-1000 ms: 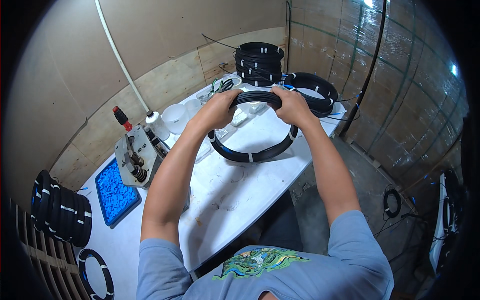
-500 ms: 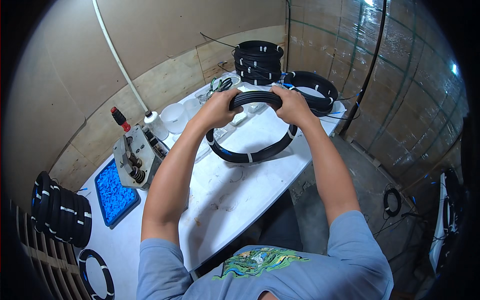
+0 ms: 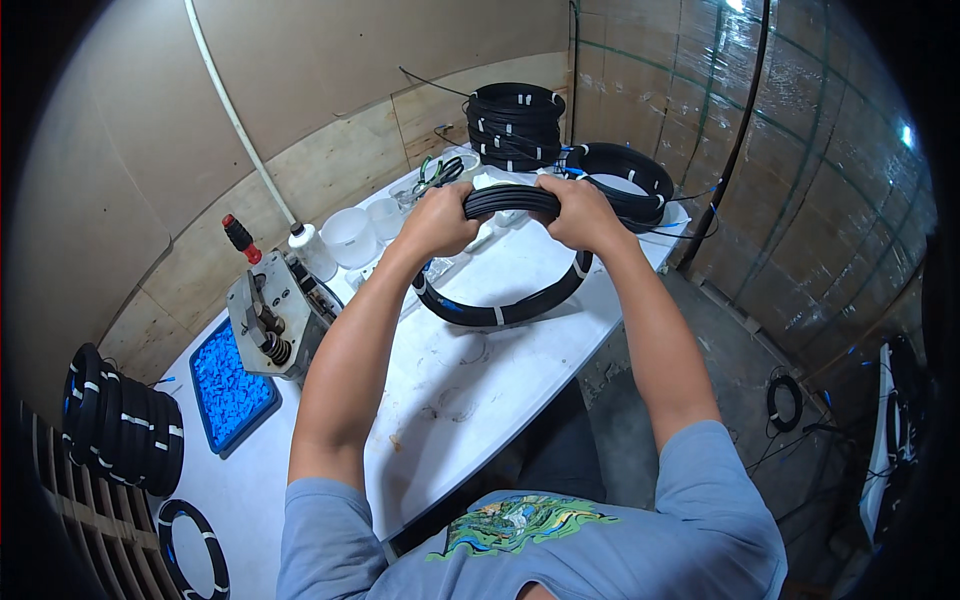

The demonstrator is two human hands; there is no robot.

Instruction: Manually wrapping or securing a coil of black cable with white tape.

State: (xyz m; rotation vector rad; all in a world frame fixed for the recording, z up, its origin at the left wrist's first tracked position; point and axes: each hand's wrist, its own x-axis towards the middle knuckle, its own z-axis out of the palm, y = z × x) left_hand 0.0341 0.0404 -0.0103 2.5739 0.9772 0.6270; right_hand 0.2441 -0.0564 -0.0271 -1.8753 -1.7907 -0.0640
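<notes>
A coil of black cable (image 3: pixel 530 306), bound with white tape bands, is tilted up over the white table. Its lower curve is at or close to the tabletop, and its far upper part is raised towards the back. My left hand (image 3: pixel 441 221) is closed round the upper left of the coil. On the upper right, my right hand (image 3: pixel 583 211) grips the same coil, thumb towards its inner side. Several cable turns show bunched between the two hands. A bit of blue shows on the coil's lower left.
Beyond my hands stand a stack of black coils (image 3: pixel 515 125) and another coil pile (image 3: pixel 640 172). To the left are a metal hand press (image 3: pixel 275 312), a tray of small blue pieces (image 3: pixel 228 375), a plastic tub (image 3: pixel 349 240) and more coils (image 3: pixel 125 420). The table (image 3: pixel 540 360) ends at the right.
My left hand has shifted very slightly to the right, its forearm along with it. Both hands keep hold of the coil, which stays in nearly the same place.
</notes>
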